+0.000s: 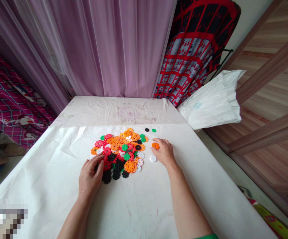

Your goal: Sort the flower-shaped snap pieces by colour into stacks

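Observation:
A heap of flower-shaped plastic snowflake discs in orange, red, black, green and white lies on the white-covered table. At the heap's left edge is my left hand, fingers loosely bent and apart, touching the discs there; its fingertips are partly hidden. My right hand, right of the heap, has thumb and fingers around an orange disc. Just below that disc lies a white disc. Farther back, apart from the heap, are a black disc and a green disc.
Beyond the table hangs a purple curtain. A white bag hangs at the right rear edge. Behind it is a red and black patterned cloth, with wooden doors farther right. Pink patterned fabric is on the left.

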`<state>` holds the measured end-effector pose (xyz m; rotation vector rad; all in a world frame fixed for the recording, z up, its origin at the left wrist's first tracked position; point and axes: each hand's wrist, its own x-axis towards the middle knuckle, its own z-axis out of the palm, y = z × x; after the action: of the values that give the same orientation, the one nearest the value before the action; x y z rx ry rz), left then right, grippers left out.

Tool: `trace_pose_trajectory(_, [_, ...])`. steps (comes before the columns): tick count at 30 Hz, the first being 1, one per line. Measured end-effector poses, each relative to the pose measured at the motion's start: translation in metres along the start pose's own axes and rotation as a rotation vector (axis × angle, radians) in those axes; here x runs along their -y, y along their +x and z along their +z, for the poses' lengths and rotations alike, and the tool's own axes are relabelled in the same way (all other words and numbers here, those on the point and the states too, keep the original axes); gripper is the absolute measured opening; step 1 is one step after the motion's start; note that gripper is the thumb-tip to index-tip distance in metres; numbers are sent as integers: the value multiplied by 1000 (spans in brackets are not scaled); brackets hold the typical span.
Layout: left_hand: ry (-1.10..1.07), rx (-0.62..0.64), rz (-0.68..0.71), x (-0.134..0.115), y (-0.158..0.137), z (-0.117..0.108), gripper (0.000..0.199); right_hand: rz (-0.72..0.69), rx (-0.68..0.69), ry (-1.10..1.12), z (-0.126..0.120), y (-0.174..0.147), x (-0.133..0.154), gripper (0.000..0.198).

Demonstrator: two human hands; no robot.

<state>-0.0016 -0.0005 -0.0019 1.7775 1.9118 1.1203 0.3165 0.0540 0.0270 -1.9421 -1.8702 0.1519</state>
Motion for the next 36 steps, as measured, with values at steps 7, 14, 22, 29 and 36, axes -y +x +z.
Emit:
trace_pose_trajectory(7, [13,-7,16,0,1,0,34,-100,165,-29,5,-7,48,23])
trace_pose_trajectory(14, [1,-14,29,-4,1,-2,36,45,260,-96,5,3,64,35])
trace_pose_trajectory(22, [5,-10,21,-2,0,0,36,150,246,50,6,9,57,38])
trace_pose_trajectory(29, [15,-11,49,-3,1,-1,36,355,136,672,5,14,9,20])
trace_pose_trajectory(36, [27,-9,54,-3,1,-1,36,517,-27,884,-4,19,-32,27])
